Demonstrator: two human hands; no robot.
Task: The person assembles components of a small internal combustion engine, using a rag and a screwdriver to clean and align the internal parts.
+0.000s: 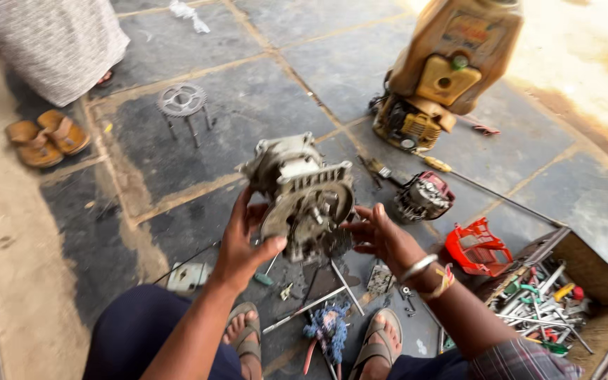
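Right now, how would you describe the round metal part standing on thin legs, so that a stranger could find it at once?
Start at the grey stone floor and look to its upper left, near the pair of brown sandals. There, alone on a dark tile, stands the toothed metal disc, grey, with cut-out holes. Unlike the engine block in the hands, it rests on several thin upright legs, like a small stool.

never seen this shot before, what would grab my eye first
First, the grey metal engine block at centre, held above the stone floor between the left hand and the right hand. Next, the yellow-orange machine standing at upper right. Then the red plastic cover beside the open box of tools at lower right.
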